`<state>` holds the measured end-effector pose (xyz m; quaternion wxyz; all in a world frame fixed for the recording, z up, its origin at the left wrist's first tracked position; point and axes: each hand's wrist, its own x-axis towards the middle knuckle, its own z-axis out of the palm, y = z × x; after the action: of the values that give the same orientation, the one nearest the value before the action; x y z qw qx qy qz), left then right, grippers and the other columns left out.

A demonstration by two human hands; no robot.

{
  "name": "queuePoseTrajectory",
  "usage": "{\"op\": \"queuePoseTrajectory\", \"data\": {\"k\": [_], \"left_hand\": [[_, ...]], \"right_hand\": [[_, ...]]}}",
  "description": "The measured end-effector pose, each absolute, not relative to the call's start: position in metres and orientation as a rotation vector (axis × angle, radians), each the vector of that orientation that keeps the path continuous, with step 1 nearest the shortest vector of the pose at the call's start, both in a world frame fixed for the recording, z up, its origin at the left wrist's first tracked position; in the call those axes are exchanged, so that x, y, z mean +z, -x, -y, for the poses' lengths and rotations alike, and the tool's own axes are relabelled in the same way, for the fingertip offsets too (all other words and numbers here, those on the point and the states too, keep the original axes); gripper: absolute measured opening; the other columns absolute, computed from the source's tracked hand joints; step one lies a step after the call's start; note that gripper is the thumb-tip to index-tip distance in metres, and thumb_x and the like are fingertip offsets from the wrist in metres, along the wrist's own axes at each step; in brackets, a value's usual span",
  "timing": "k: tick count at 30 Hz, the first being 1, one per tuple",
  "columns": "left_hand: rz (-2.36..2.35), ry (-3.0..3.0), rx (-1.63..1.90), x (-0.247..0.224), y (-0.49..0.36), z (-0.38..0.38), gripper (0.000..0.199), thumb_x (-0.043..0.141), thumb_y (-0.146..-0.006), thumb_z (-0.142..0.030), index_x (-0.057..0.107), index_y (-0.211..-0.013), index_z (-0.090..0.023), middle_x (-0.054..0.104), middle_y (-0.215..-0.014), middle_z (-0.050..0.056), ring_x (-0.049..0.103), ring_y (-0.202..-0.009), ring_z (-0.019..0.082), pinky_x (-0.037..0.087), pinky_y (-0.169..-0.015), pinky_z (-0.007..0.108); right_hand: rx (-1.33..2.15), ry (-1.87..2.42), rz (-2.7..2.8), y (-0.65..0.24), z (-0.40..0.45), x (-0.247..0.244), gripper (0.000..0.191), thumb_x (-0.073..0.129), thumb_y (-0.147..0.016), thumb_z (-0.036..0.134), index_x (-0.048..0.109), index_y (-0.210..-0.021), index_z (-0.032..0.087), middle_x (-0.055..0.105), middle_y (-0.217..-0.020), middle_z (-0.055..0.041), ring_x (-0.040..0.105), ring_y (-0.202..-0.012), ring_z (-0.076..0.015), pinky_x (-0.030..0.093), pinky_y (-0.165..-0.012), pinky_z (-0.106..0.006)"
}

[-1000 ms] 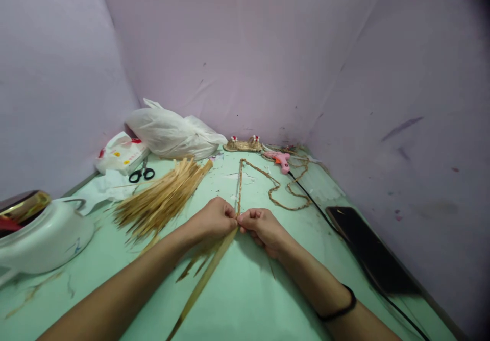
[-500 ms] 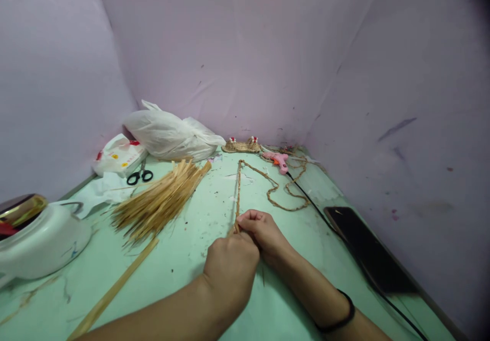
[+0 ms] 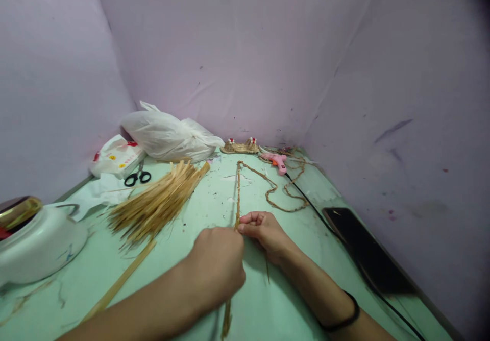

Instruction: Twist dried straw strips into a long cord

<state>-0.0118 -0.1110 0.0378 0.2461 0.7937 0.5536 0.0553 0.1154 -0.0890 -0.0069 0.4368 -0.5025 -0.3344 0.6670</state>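
A thin twisted cord of brown plant fibre (image 3: 239, 193) runs from my fingers up the table, bends at its far end and loops off to the right. My right hand (image 3: 266, 234) pinches its near end between thumb and fingers. Beside it, my left hand (image 3: 220, 262) is a fist closed on the loose fibre strands; a strand end (image 3: 227, 320) hangs out below it. Another thin strand tip pokes down under my right hand. My left hand's fingertips are hidden behind its back.
Left of my hands lies a bundle of dry fibre strips (image 3: 156, 205). Behind it are black-handled scissors (image 3: 138, 178), a tissue pack (image 3: 118, 157) and a white plastic bag (image 3: 172, 134). A white pot (image 3: 42, 244) stands far left. Rightward are a pink glue gun (image 3: 276, 162) and a phone (image 3: 367, 249).
My left hand has moved left and slightly apart from my right hand, which still pinches the cord. The strand end below my left fist has come into view.
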Motion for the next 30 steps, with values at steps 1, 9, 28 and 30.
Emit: {"op": "queuePoseTrajectory", "data": {"k": [1,9,28,30], "left_hand": [[-1.543,-2.216,0.118,0.045,0.018,0.104,0.012,0.053,-0.063,-0.022,0.060,-0.056,-0.014,0.057,-0.057,0.011,0.053,-0.060,0.022,0.034,-0.058,0.030],[-1.314,-1.346,0.291,0.031,0.032,0.054,0.023,0.055,-0.063,-0.026,0.060,-0.081,-0.014,0.058,-0.053,-0.001,0.036,-0.031,0.006,0.022,-0.034,0.019],[-1.133,-1.223,0.181,0.006,0.025,0.047,0.005,0.050,-0.053,-0.012,0.053,-0.050,-0.011,0.045,-0.035,-0.002,0.033,-0.026,0.005,0.024,-0.026,0.015],[-1.129,-1.221,0.173,0.007,0.025,0.048,0.006,0.050,-0.053,-0.014,0.055,-0.052,-0.011,0.051,-0.040,-0.001,0.033,-0.026,0.004,0.023,-0.026,0.016]], "right_hand": [[1.659,1.257,0.838,-0.116,0.089,-0.007,0.025,0.071,-0.042,0.017,0.053,-0.059,0.014,0.061,-0.051,-0.0001,0.056,-0.051,-0.0119,0.041,-0.054,-0.023],[1.660,1.331,0.887,-0.117,0.088,-0.002,0.022,0.067,-0.046,0.015,0.054,-0.063,0.013,0.061,-0.050,0.0001,0.049,-0.043,-0.0074,0.031,-0.043,-0.018],[1.682,1.222,1.124,-0.126,0.077,-0.012,0.015,0.065,-0.047,0.014,0.054,-0.058,0.013,0.061,-0.049,0.0003,0.051,-0.047,-0.0085,0.036,-0.050,-0.020],[1.681,1.222,1.137,-0.127,0.077,-0.012,0.015,0.064,-0.048,0.014,0.054,-0.058,0.014,0.060,-0.049,0.0003,0.051,-0.047,-0.0086,0.036,-0.050,-0.020]]}}
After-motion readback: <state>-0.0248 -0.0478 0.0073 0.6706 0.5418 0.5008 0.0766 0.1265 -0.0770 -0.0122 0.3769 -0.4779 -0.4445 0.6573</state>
